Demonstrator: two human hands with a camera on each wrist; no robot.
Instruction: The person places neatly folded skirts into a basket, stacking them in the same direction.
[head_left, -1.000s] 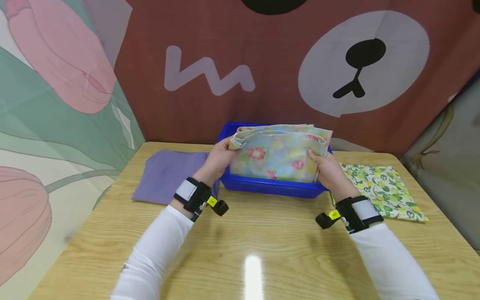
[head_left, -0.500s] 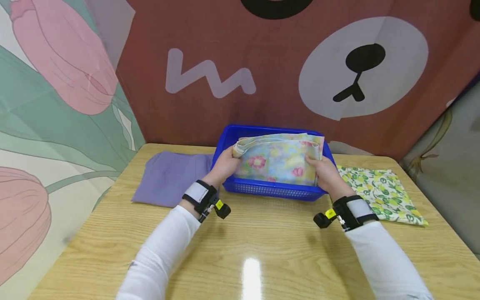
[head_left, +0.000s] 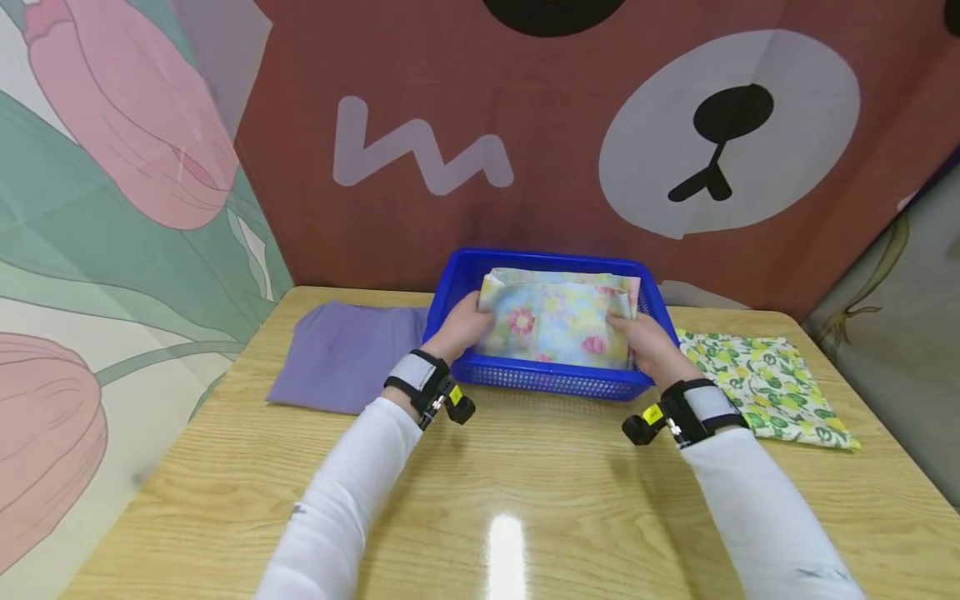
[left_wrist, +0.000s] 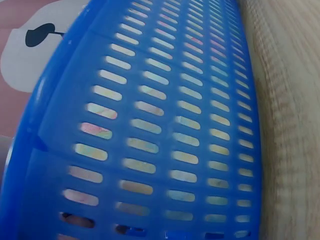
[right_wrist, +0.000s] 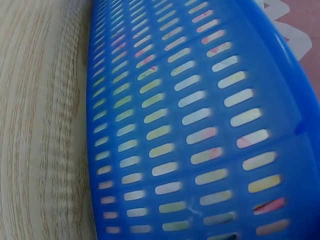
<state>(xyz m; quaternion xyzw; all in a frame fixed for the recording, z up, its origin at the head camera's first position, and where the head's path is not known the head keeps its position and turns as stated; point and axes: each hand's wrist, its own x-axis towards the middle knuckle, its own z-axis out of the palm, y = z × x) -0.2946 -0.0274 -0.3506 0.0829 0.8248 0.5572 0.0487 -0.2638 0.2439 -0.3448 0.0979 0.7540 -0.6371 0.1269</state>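
Note:
A folded floral cloth (head_left: 555, 321) in pastel yellow, blue and pink lies in the blue plastic basket (head_left: 555, 379). My left hand (head_left: 463, 323) holds its left edge, the thumb on the near face. At the opposite edge my right hand (head_left: 647, 337) pinches the cloth, thumb in front and fingers behind. Both hands reach over the basket's front corners. In the left wrist view the slotted basket wall (left_wrist: 165, 120) fills most of the picture, with bits of the cloth showing through. The right wrist view likewise shows the slotted wall (right_wrist: 180, 120); the hands are hidden there.
A folded purple cloth (head_left: 348, 354) lies left of the basket, partly behind the left forearm. To the right lies a folded lemon-print cloth (head_left: 772, 387). All stand on a wooden table (head_left: 525, 475) against a printed wall hanging (head_left: 555, 142).
The floral cloth has gone down into the basket, held by both hands. Its left edge and the left hand have shifted slightly right, and its upper folds have flattened.

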